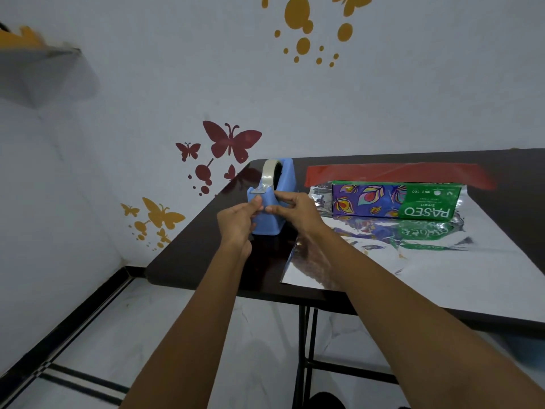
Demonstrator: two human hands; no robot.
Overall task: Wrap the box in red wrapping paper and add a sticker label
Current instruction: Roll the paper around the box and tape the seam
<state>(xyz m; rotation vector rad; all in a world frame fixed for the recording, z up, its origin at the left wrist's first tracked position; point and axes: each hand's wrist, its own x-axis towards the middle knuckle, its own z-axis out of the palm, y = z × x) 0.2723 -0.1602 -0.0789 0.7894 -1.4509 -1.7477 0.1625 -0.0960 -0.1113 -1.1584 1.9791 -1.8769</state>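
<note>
The left hand [239,215] and the right hand [290,208] meet just left of the frame's centre, right in front of the tape dispenser [267,222]. Both are closed down to a pinch: the left thumb and forefinger press together just below the cutter, and the right hand's curled fingertips nip the same spot from the other side. Between them shows a small pale tape strip [269,208], clear and faint, so its length cannot be told.

The dispenser is blue and stands upright near the table's far left corner, with the roll of clear tape [269,172] seated in its top. Both forearms reach in from the bottom of the frame.

To the right of the dispenser, well apart from the hands, the box [383,202], a purple and green tissue carton printed PASEO, lies on its long side on the wrapping paper [442,270]. The sheet is spread with its silver side up, and its red face shows only in a band turned up behind the box. All of this rests on the dark table [200,261].

Red and yellow butterfly stickers [231,141] dot the pale wall behind.
</note>
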